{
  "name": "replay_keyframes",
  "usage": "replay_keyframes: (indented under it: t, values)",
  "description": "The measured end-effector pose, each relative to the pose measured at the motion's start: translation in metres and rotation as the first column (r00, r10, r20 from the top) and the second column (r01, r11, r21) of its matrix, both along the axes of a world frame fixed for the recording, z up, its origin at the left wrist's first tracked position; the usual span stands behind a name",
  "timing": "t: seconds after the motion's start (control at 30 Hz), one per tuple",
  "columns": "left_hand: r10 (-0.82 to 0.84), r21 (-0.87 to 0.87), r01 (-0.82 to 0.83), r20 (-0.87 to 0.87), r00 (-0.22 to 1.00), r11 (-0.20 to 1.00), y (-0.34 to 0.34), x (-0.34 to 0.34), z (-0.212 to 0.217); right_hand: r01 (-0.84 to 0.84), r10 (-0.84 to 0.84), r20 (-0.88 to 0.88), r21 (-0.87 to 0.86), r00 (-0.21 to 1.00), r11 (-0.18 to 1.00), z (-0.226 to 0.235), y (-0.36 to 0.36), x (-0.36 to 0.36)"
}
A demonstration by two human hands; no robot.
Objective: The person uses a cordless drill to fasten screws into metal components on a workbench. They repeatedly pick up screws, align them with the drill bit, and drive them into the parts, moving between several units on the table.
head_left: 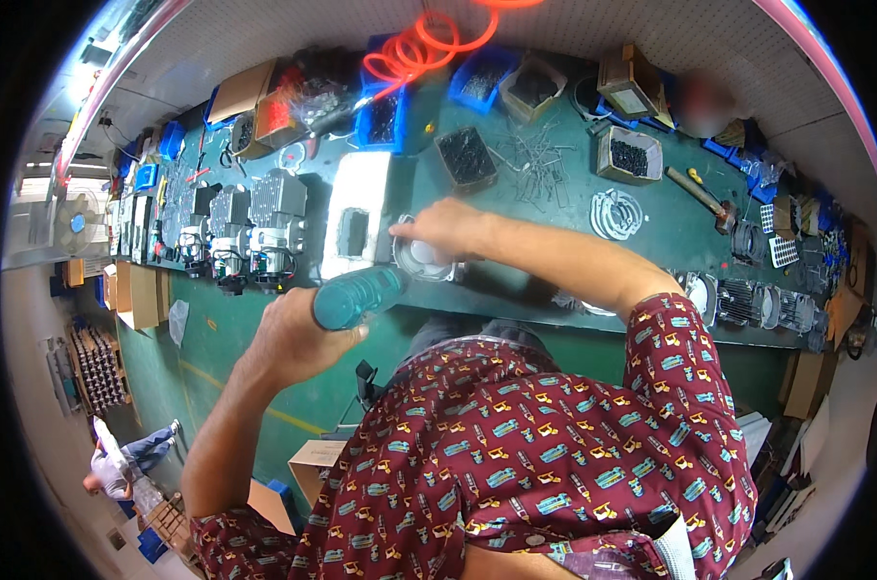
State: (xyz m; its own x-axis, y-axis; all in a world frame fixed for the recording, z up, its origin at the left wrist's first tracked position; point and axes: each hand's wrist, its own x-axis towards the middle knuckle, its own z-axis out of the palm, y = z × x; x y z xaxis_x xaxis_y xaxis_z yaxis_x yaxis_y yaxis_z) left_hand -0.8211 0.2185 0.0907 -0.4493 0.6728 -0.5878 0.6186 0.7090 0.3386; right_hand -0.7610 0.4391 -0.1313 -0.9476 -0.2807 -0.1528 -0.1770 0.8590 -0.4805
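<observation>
My left hand (303, 333) is wrapped around a teal, ridged, bottle-shaped thing (361, 295), tilted with its far end up to the right, in front of the bench edge. My right hand (446, 232) reaches across the bench with curled fingers and grips a round silver metal housing (421, 261). The palm covers part of the housing, and the fingertips are partly hidden. Just left of it stands a white foam block (356, 184) with a dark rectangular opening.
Several assembled motors (279, 227) line the bench at left. Behind are blue bins (380, 121), a box of black screws (466, 157), loose metal rods (540, 164), pale rings (615, 215) and a hammer (700, 196). A red coiled hose (424, 48) hangs above. Another person (124, 469) is at lower left.
</observation>
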Motion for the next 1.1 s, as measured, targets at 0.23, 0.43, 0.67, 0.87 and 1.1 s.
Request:
replay_keyframes:
  t: [0.23,0.43,0.67,0.87,1.1]
  values:
    - [0.200,0.356,-0.277,0.237,0.951,0.892,-0.044,-0.002,-0.014,0.680,-0.266,0.626,-0.686,0.733,0.258,0.008,0.033,0.025]
    - [0.383,0.432,-0.490,0.314,0.869,0.757,-0.106,0.012,-0.066,0.655,-0.219,0.714,-0.698,0.665,-0.289,0.012,0.016,0.059]
    - [0.414,0.457,-0.679,0.554,0.723,0.575,-0.116,0.022,-0.092,0.659,-0.318,0.762,-0.648,0.564,-0.382,0.000,-0.009,0.061]
    - [0.417,0.447,-0.707,0.586,0.694,0.548,-0.119,0.020,-0.095,0.640,-0.229,0.800,-0.586,0.555,-0.497,0.009,-0.013,0.063]
    - [0.399,0.455,-0.691,0.583,0.708,0.562,-0.122,0.017,-0.100,0.554,-0.108,0.721,-0.611,0.685,-0.565,-0.002,-0.017,0.071]
